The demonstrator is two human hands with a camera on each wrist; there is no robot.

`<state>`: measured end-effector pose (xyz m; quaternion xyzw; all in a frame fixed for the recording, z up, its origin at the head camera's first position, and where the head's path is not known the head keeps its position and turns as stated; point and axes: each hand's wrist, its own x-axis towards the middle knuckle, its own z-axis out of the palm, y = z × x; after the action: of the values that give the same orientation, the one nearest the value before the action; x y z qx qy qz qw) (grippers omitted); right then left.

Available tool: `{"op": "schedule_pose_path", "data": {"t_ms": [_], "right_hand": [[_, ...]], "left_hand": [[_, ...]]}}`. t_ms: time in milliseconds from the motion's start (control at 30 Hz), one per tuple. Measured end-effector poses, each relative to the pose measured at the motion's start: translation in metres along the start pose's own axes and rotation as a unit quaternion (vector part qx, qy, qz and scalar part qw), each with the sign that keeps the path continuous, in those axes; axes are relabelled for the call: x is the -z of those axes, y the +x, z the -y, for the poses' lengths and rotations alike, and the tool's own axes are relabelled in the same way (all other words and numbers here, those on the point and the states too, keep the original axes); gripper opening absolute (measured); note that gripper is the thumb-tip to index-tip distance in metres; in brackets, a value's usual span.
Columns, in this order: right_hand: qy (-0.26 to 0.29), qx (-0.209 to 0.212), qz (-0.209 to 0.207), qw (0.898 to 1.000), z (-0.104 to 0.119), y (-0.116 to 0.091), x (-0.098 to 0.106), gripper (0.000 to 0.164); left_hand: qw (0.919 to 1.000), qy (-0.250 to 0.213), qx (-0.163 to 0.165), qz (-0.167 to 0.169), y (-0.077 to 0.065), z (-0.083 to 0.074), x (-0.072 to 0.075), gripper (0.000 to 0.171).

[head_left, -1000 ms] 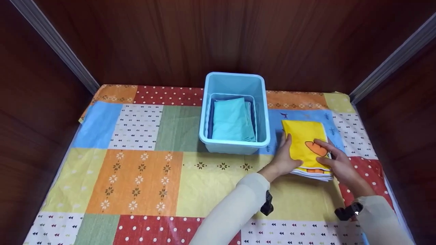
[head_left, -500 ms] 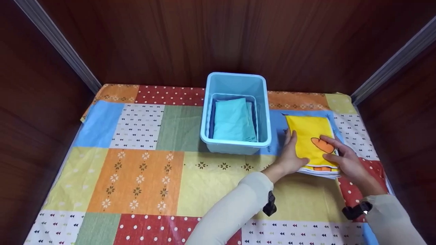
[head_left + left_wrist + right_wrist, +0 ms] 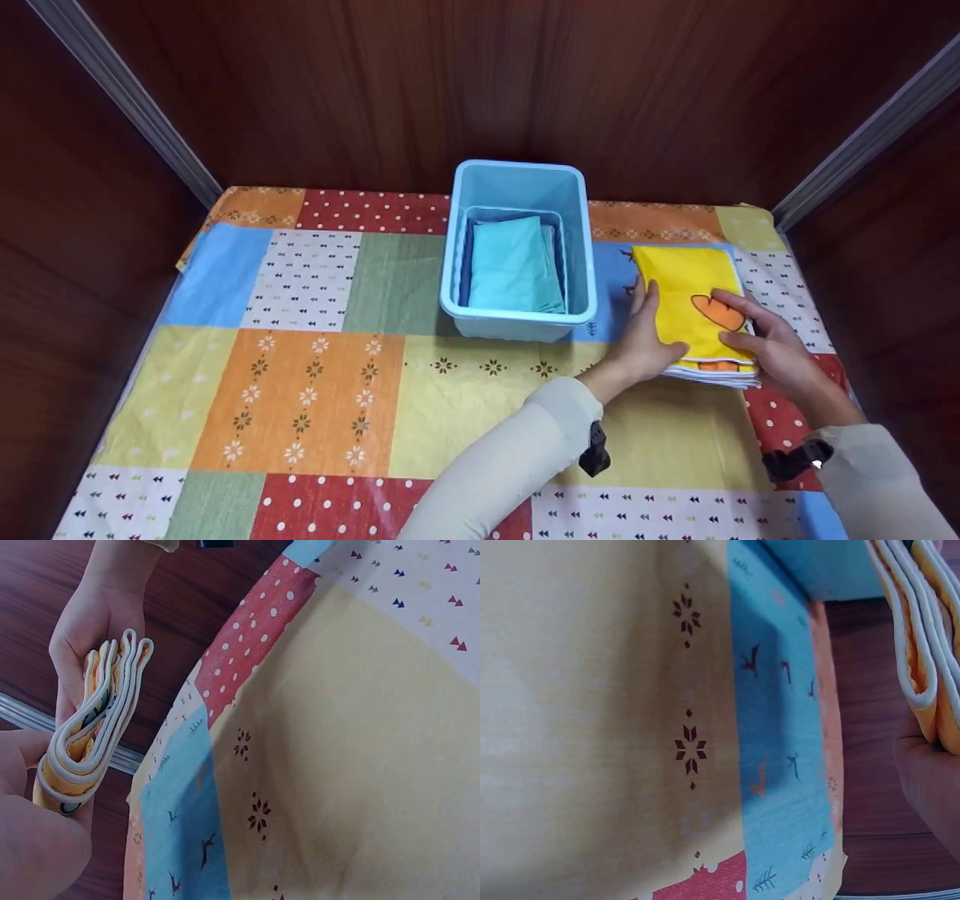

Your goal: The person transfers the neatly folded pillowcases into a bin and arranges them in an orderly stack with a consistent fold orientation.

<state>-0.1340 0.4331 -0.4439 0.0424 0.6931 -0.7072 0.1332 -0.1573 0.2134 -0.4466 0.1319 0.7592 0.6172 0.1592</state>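
Note:
A folded yellow cloth [image 3: 686, 300] with an orange carrot print and white edging is held between both hands at the right. My left hand [image 3: 641, 337] grips its left side, thumb along the near corner. On the opposite side, my right hand [image 3: 776, 349] holds the edge, with fingers and thumb over the top face. The left wrist view shows the stacked layers of the cloth [image 3: 97, 720] edge-on, raised over the table. Left of the hands stands a light blue plastic bin [image 3: 517, 319] with folded turquoise cloth [image 3: 510, 262] inside, over something dark blue.
A patchwork-patterned tablecloth [image 3: 315, 405] covers the table. Dark wood-grain panels [image 3: 337, 90] enclose the back and both sides, with grey metal strips [image 3: 142, 105] at the corners. The bin is close to the back panel.
Both hands have moved the yellow cloth slightly right and away from the body, keeping their hold. The bin and its contents stay as they were.

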Motion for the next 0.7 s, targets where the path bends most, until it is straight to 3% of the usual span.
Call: {"op": "schedule_pose_path", "data": {"t_ms": [333,500,700], "right_hand": [[-0.031,-0.064,-0.018,0.997,0.017,-0.006,0.0,0.065],[-0.042,-0.062,-0.023,0.997,0.022,-0.007,-0.002,0.067],[-0.024,-0.028,-0.001,0.999,0.023,-0.006,-0.006,0.065]], "left_hand": [[1.0,0.008,-0.004,0.005,-0.002,-0.012,0.003,0.097],[0.9999,0.004,-0.006,0.012,-0.005,-0.017,0.006,0.097],[0.9998,0.004,-0.012,0.015,-0.007,-0.019,0.01,0.097]]}}
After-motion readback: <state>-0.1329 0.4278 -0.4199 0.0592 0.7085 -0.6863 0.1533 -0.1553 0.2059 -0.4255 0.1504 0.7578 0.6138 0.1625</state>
